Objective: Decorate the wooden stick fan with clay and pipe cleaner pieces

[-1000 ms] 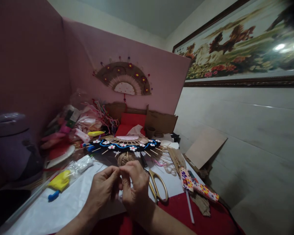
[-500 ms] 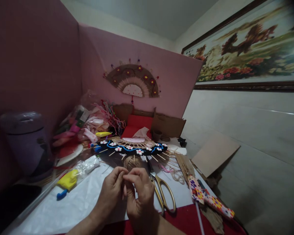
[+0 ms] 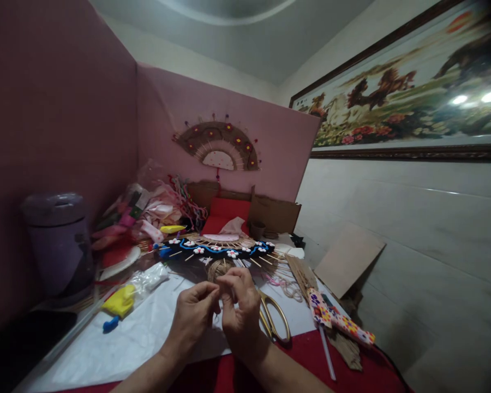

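Note:
My left hand (image 3: 194, 316) is closed in a pinch, its fingertips close to those of my right hand (image 3: 241, 311). The right hand is pinched too; whatever lies between the fingers is too small to make out. Just behind the hands sits a ball of brown twine (image 3: 219, 268), partly covered by the right fingers. Beyond it lies a black fan-shaped piece (image 3: 215, 251) with white flowers, a blue wavy line and thin sticks. Gold-handled scissors (image 3: 287, 322) lie beside my right hand, their blades hidden behind it. White sheeting (image 3: 135, 333) spreads under the hands.
A yellow clay packet (image 3: 120, 300) and a purple bin (image 3: 59, 245) stand left. Pink materials (image 3: 159, 204) pile up behind. On the right are a patterned cloth strip (image 3: 343, 322) and a board (image 3: 349, 259). A brown fan (image 3: 219, 143) hangs on the pink panel.
The camera view has shifted, with the wall picture showing further left. My right hand has risen slightly, and the fingertips of both hands are a little further apart.

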The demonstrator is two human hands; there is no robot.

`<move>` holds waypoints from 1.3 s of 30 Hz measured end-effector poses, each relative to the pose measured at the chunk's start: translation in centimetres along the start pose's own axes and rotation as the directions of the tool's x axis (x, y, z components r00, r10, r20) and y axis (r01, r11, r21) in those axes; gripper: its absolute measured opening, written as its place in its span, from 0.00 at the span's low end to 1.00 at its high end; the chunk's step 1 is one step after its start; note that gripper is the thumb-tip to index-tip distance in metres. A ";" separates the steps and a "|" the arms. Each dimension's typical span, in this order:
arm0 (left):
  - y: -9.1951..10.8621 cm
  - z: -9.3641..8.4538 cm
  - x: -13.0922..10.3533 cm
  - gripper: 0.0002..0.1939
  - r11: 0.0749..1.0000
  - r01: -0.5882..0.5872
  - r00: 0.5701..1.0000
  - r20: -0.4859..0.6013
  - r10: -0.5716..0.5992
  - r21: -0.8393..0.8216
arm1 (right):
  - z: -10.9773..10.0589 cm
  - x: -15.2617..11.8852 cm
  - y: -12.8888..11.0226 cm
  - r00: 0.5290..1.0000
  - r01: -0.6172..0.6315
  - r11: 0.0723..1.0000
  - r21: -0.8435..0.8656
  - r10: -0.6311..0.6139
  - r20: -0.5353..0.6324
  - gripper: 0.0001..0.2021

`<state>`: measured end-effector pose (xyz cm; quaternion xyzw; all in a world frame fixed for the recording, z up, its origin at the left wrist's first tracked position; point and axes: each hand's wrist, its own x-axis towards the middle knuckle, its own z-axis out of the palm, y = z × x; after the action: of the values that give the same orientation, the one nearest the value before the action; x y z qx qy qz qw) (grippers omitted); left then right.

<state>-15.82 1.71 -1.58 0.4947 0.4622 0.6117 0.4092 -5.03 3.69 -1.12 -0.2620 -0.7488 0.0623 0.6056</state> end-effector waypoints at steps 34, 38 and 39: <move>-0.5 -1.1 0.3 0.09 0.886 -0.365 0.930 0.058 0.364 0.285 | 0.0 0.2 0.5 0.999 0.005 0.998 -0.057 -0.008 -0.052 0.07; -0.5 -1.1 0.2 0.11 0.918 -0.321 0.947 0.077 0.312 0.231 | 0.1 0.1 0.5 0.999 0.008 0.998 -0.067 -0.011 -0.036 0.07; -0.5 -1.1 0.2 0.11 0.922 -0.317 0.949 0.072 0.308 0.223 | 0.1 0.2 0.5 0.999 0.011 0.998 -0.068 -0.014 -0.035 0.07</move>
<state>-16.95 1.81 -2.13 0.6170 0.4382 0.6023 0.2541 -5.00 4.21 -1.21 -0.2787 -0.7412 0.0285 0.6100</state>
